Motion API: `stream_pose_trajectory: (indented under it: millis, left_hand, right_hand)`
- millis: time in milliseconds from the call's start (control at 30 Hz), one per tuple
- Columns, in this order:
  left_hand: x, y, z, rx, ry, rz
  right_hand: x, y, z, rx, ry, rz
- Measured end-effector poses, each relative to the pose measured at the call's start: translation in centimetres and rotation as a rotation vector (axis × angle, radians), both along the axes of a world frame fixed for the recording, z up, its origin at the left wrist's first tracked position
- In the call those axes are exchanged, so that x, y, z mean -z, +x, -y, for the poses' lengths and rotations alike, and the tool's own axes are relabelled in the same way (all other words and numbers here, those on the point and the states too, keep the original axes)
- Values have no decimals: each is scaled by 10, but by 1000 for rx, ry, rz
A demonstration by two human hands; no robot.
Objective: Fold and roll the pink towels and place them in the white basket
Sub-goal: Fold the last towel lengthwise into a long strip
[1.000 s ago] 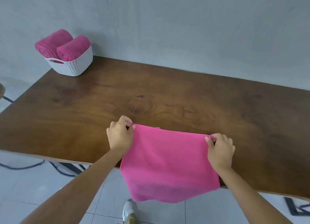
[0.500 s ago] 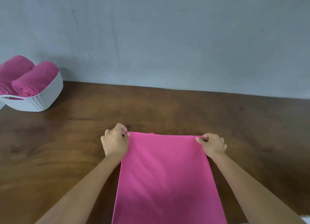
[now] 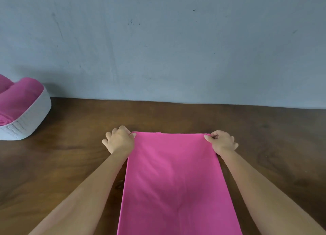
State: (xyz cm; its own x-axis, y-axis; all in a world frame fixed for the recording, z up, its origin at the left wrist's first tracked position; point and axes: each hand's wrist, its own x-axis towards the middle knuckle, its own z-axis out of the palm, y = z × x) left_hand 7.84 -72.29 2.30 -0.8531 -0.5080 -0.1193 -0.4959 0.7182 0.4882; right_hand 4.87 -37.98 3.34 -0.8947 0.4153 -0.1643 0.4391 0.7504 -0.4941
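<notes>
Pink towel [image 3: 176,178] lies lengthwise on the wooden table [image 3: 70,146], a long strip running from between the two hands back toward the person and out of the bottom of view. Left hand [image 3: 120,142] pinches the far left corner, thumb on top against curled fingers. Right hand [image 3: 222,142] has the same pinch on the far right corner. Both hands sit low at the tabletop; can't tell if the corners are pressed down or just off the wood. Edge between the hands is straight and taut, and a small tab of cloth pokes out just right of the left thumb. Cloth is flat with faint creases down the middle. White basket [image 3: 33,118] is well off to the left of the left hand, by the grey wall [image 3: 158,41]. It holds two rolled towels [image 3: 21,95], partly cut off by the frame.

Step, as I read it: squaring the folded strip flat before rolling. Rolling not started, and this towel is not yet in the basket. Next move is probably to turn the pinched edge over and roll toward the body. That calls for a tight first turn and even pressure from both hands so the roll stays straight. Near end is out of view, so overhang can't be judged. Then the roll gets carried left to the basket.
</notes>
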Motion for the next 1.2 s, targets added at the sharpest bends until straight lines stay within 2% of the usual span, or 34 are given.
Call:
stream_pose_trajectory:
  millis: [333, 567, 967, 1100, 1200]
  left_hand:
    - [1, -93, -5, -125, -33, 72]
    - [-1, -147, -6, -137, -54, 99]
    - [1, -181, -8, -179, -99, 99]
    - [1, -161, -30, -117, -194, -82]
    - [3, -127, -61, 106, -273, -213]
  right_hand:
    - [10, -98, -5, -47, 24, -79]
    - [15, -157, -8, -75, 16, -116]
    - [22, -198, -3, -19, 11, -143]
    - [24, -195, -1, -42, 78, -113]
    - [24, -189, 2, -58, 85, -104]
